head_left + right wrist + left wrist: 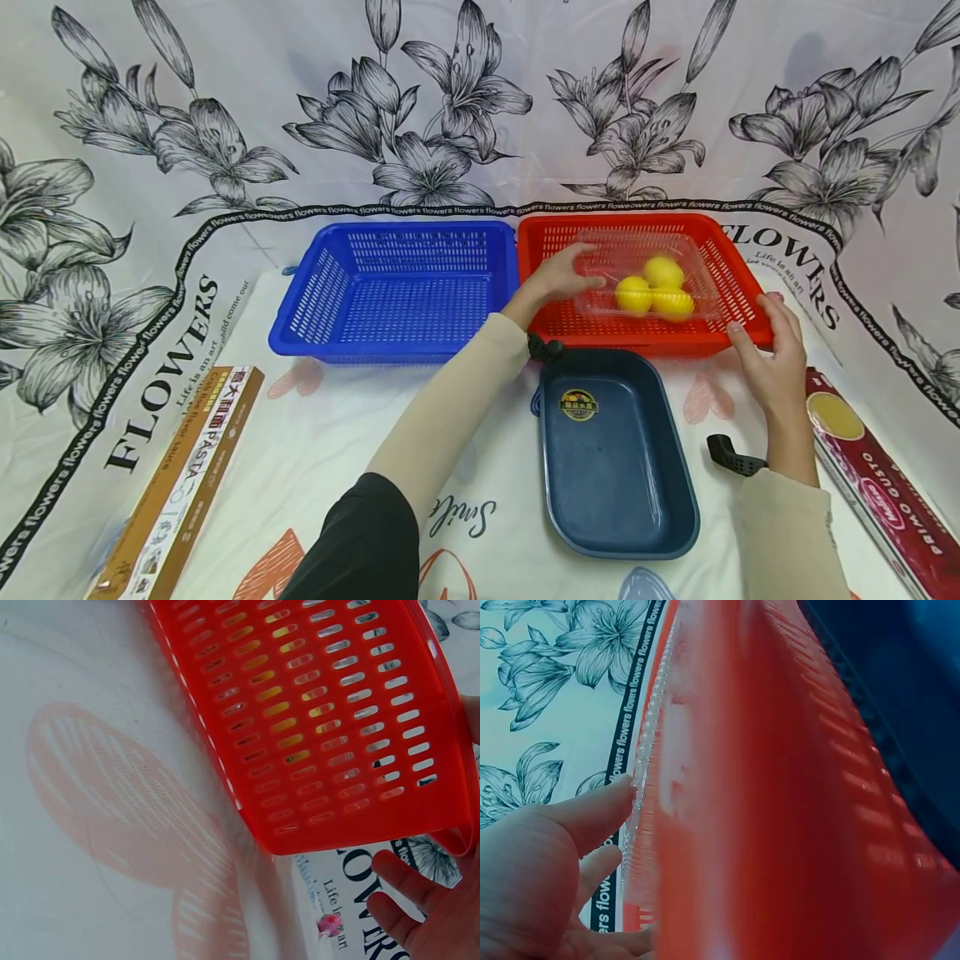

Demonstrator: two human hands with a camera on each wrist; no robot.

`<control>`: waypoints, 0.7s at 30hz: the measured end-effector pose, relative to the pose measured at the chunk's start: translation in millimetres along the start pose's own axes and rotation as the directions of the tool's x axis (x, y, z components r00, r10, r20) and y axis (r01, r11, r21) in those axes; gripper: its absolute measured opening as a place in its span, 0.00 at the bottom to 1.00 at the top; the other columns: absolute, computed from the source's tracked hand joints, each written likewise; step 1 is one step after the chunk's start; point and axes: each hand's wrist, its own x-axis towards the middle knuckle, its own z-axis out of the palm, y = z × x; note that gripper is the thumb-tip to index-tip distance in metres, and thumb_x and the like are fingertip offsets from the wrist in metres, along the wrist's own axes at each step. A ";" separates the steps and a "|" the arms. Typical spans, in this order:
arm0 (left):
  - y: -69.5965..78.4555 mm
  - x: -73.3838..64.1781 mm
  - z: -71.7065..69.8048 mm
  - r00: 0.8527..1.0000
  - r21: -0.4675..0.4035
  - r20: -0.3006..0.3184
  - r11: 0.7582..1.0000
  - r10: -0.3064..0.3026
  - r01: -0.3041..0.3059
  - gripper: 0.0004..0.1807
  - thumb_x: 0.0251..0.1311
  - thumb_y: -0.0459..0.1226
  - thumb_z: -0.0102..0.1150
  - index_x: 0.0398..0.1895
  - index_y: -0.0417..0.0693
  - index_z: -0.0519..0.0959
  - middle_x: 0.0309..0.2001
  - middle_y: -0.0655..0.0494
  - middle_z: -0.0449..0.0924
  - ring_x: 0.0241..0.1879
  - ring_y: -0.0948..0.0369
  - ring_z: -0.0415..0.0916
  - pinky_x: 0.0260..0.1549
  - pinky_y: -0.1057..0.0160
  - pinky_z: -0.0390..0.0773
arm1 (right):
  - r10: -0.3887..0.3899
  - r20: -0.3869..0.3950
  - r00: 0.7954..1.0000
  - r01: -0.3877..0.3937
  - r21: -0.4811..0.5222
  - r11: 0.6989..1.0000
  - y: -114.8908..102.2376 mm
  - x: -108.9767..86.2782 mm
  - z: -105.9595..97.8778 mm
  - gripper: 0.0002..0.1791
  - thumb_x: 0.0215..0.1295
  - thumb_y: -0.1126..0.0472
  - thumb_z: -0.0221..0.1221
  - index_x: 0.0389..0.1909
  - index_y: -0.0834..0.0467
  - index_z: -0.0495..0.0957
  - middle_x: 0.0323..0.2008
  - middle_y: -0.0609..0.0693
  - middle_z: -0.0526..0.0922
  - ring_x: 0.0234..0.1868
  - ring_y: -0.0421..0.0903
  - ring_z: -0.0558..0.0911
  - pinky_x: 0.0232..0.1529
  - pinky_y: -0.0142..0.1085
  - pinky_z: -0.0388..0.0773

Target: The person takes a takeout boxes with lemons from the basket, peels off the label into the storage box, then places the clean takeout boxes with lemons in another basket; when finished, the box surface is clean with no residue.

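In the head view my left hand (561, 277) reaches over the red basket (637, 340), thumb and fingers spread at the left end of a clear plastic box (600, 250). Three round, yellow, fruit-like balls (651, 292) lie together in the box, slightly blurred. The left wrist view shows the thumb (600, 812) beside the ridged clear edge, with the red rim blurred across the middle. At the basket's front right corner is my right hand (776, 367), its thumb by the front rim. Its fingers (409, 881) extend straight outside the corner in the right wrist view.
A blue basket (397, 350) stands left of the red one. In front lies a dark blue tray (615, 467) with a gold sticker. A brown pasta box (183, 475) is at the left, a dark red box (877, 492) at the right. Flowered cloth (450, 125) rises behind.
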 end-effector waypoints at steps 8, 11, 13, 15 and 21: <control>-4.7 -2.8 2.0 0.994 -0.066 -0.091 0.995 0.064 -0.070 0.36 0.64 0.47 0.67 0.74 0.58 0.67 0.76 0.54 0.64 0.72 0.52 0.67 0.66 0.49 0.75 | 0.002 0.000 1.000 -0.002 0.001 1.000 -0.2 -0.6 -0.5 0.36 0.70 0.48 0.58 0.78 0.39 0.61 0.79 0.36 0.57 0.74 0.43 0.64 0.68 0.25 0.69; -7.4 -4.2 0.7 0.990 -0.141 -0.114 0.985 0.080 -0.096 0.35 0.63 0.47 0.69 0.73 0.59 0.69 0.74 0.53 0.67 0.68 0.52 0.69 0.63 0.50 0.78 | 0.001 -0.003 1.000 -0.001 0.006 1.000 0.0 -0.4 -0.5 0.36 0.70 0.48 0.58 0.78 0.39 0.61 0.79 0.37 0.57 0.74 0.43 0.64 0.68 0.25 0.69; -9.0 -4.8 -0.3 0.989 -0.176 -0.119 0.978 0.091 -0.112 0.35 0.62 0.48 0.69 0.73 0.59 0.69 0.73 0.52 0.69 0.67 0.52 0.70 0.61 0.52 0.79 | 0.001 -0.005 1.000 -0.001 0.007 1.000 0.1 -0.4 -0.2 0.36 0.70 0.48 0.58 0.78 0.40 0.61 0.79 0.37 0.57 0.75 0.43 0.64 0.68 0.25 0.68; -10.2 -5.1 -1.1 0.988 -0.193 -0.117 0.974 0.100 -0.121 0.36 0.62 0.48 0.69 0.73 0.59 0.69 0.71 0.51 0.70 0.66 0.52 0.70 0.59 0.53 0.81 | 0.004 -0.006 1.000 -0.004 0.009 1.000 0.2 -0.5 0.0 0.36 0.70 0.48 0.58 0.78 0.40 0.61 0.79 0.36 0.57 0.75 0.42 0.63 0.69 0.26 0.68; -12.2 -5.1 -3.3 0.991 -0.226 -0.093 0.967 0.095 -0.114 0.36 0.61 0.49 0.70 0.73 0.61 0.69 0.72 0.51 0.68 0.69 0.51 0.68 0.58 0.52 0.81 | 0.009 -0.003 1.000 -0.009 0.009 1.000 0.0 -0.3 0.5 0.36 0.70 0.48 0.57 0.78 0.39 0.60 0.79 0.35 0.56 0.76 0.42 0.62 0.71 0.29 0.67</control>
